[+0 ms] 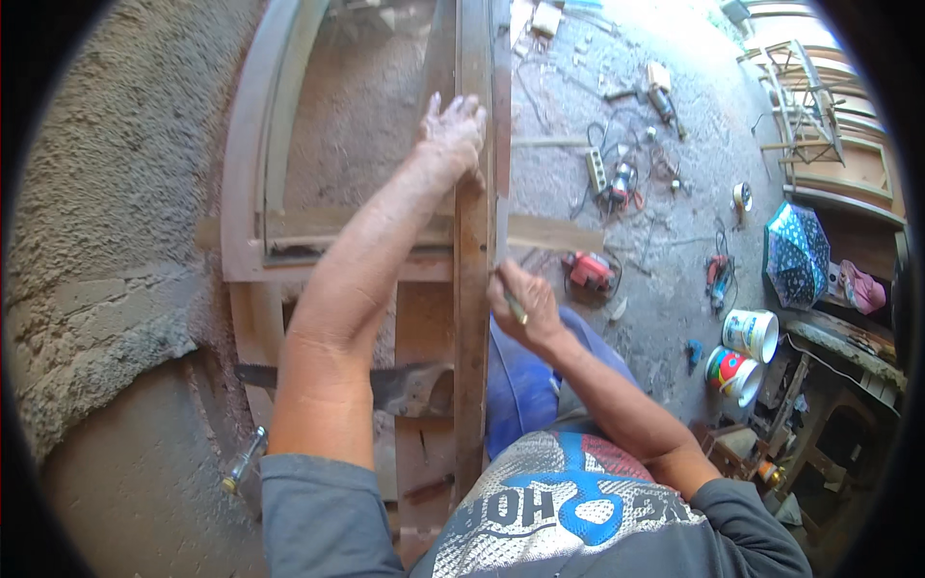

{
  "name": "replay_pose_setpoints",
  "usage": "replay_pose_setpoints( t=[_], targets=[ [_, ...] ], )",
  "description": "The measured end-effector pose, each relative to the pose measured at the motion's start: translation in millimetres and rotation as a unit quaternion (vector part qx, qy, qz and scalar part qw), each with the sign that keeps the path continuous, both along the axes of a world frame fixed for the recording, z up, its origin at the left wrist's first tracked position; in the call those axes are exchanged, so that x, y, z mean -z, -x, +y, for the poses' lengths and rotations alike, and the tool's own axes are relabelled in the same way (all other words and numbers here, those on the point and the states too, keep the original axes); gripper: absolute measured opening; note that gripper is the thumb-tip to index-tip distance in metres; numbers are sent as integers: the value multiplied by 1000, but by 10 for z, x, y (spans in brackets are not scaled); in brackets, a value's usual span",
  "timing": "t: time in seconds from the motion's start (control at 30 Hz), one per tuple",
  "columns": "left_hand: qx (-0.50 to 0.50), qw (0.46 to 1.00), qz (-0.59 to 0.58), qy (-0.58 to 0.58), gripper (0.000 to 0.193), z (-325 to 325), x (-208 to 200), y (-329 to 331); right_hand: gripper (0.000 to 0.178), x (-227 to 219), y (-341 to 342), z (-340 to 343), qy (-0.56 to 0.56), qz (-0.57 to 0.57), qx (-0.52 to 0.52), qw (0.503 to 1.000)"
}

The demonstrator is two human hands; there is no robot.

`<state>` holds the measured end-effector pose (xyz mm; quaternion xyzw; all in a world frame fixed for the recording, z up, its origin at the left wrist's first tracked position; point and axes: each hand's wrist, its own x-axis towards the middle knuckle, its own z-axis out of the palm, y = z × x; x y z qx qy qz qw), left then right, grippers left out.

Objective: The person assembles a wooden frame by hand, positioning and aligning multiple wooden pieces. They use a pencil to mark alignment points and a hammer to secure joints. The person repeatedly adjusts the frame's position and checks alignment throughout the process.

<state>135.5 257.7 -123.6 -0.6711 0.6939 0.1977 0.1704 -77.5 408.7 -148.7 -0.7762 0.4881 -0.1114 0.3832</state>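
A long wooden beam (471, 337) runs up the middle, lying over a wooden frame (246, 183). My left hand (455, 135) rests on the beam's far part, fingers spread, with nothing in its grasp. Closer to me, at the beam's right edge, my right hand (528, 306) is closed round a slim, pencil-like stick (517, 307); its yellowish end shows below the fingers and its other end is hidden. A pale flat strip (501, 229) lies along the beam's edge just beyond this hand; I cannot tell whether the hand holds it.
A dark saw-like blade (409, 388) lies across the frame under my left arm. Red power tools (590, 273), a power strip (596, 170) and cords lie on the floor to the right. Further right are two buckets (750, 332) and an umbrella (796, 255). A rough wall (125, 173) borders the left.
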Motion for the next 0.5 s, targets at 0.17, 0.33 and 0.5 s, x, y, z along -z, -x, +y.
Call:
replay_pose_setpoints(
  t=[0.17, 0.33, 0.5],
  targets=[
    [2, 1000, -3, -18, 135, -39, 91, -9, 19, 122, -3, -43, -23, 1, 6, 1000],
    [-58, 998, 29, 14, 130, 59, 38, -11, 31, -251, 185, -349, -40, -65, 45, 996],
    [-181, 972, 67, 133, 122, 541, 170, 10, 28, -459, 466, -442, 17, -71, 0, 997]
  ],
)
